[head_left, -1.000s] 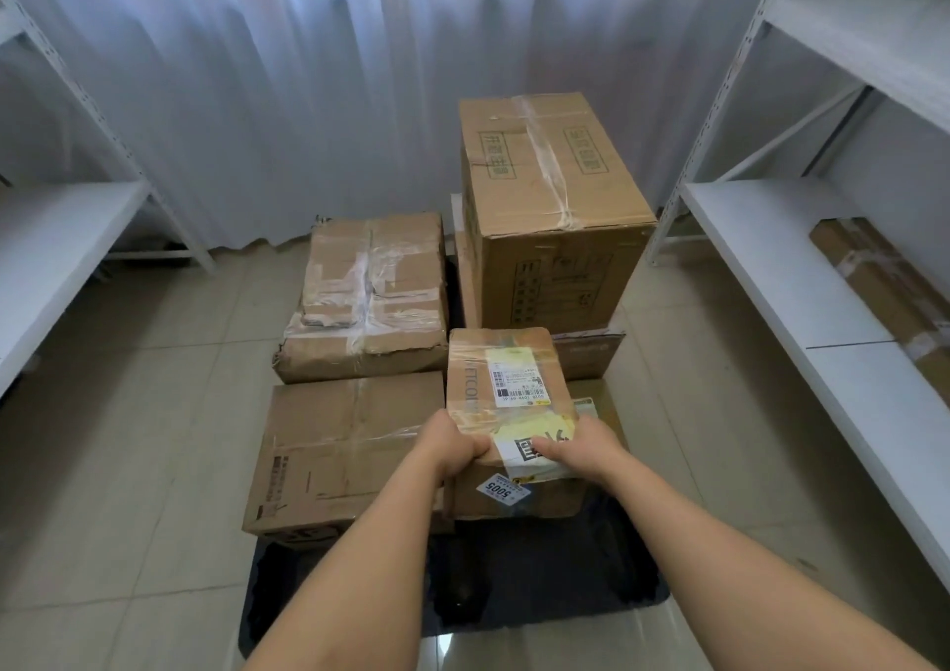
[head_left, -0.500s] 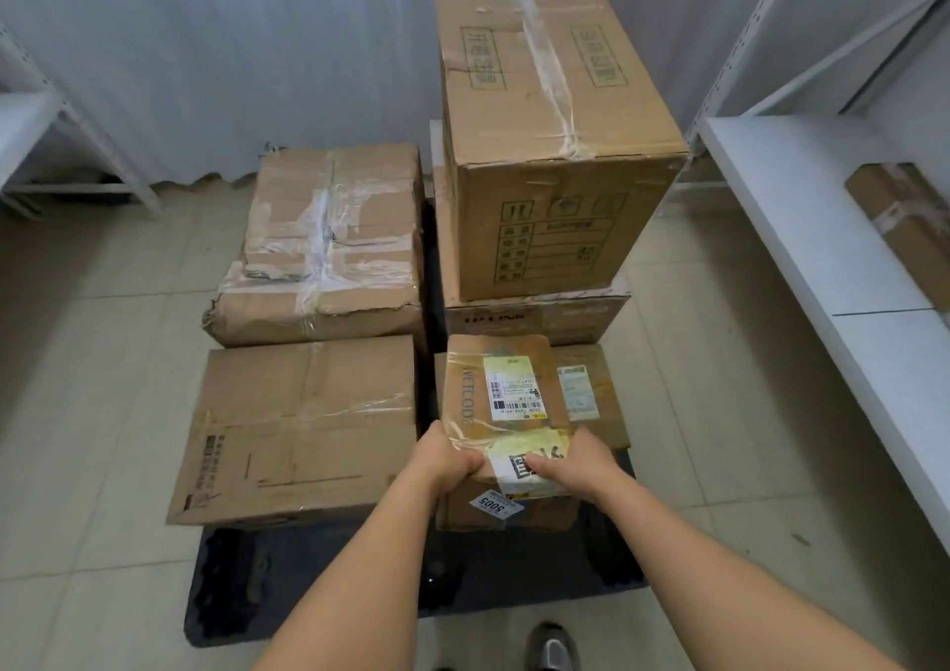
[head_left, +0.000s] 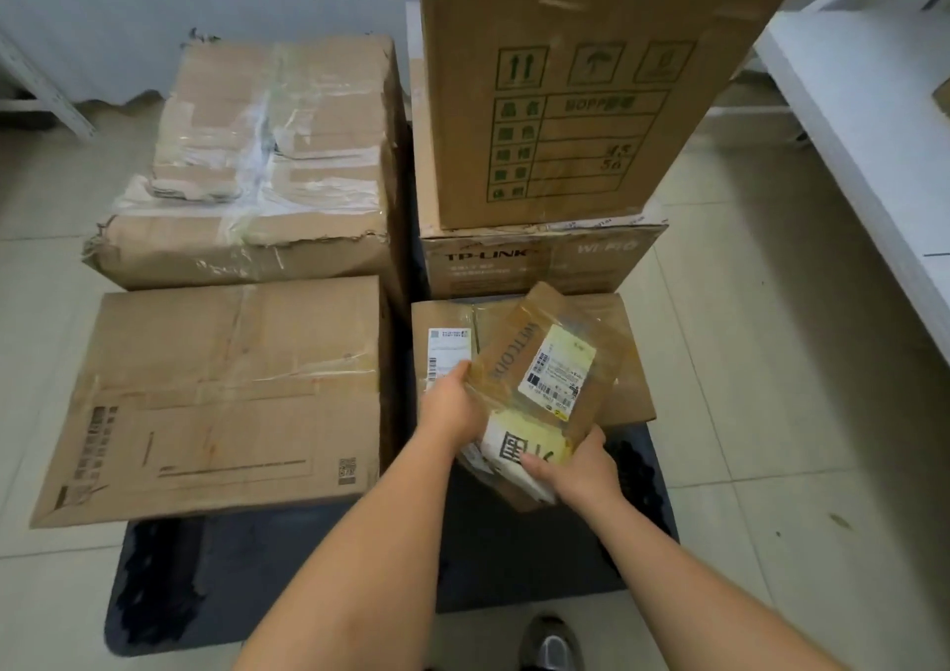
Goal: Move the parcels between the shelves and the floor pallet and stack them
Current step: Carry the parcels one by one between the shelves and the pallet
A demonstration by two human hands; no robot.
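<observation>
A small taped cardboard parcel (head_left: 545,377) with yellow and white labels is held tilted, turned clockwise, over a low flat box (head_left: 624,372) on the dark floor pallet (head_left: 216,583). My left hand (head_left: 450,405) grips its left edge and my right hand (head_left: 578,470) grips its near right corner. Behind it stand a TP-LINK box (head_left: 540,264) and a tall box with green print (head_left: 576,89) on top of that. Two large boxes fill the pallet's left side: a near one (head_left: 226,398) and a crumpled taped one (head_left: 267,156).
A white shelf (head_left: 874,120) runs along the right side, with a strip of tiled floor between it and the pallet. A white shelf leg (head_left: 46,94) shows at far left before a white curtain. My shoe (head_left: 552,645) is at the bottom edge by the pallet.
I have leaned closer and lower over the pallet. The small parcel has been turned clockwise and tilted, now lower over the flat box's near end, with my right hand shifted to its near corner.
</observation>
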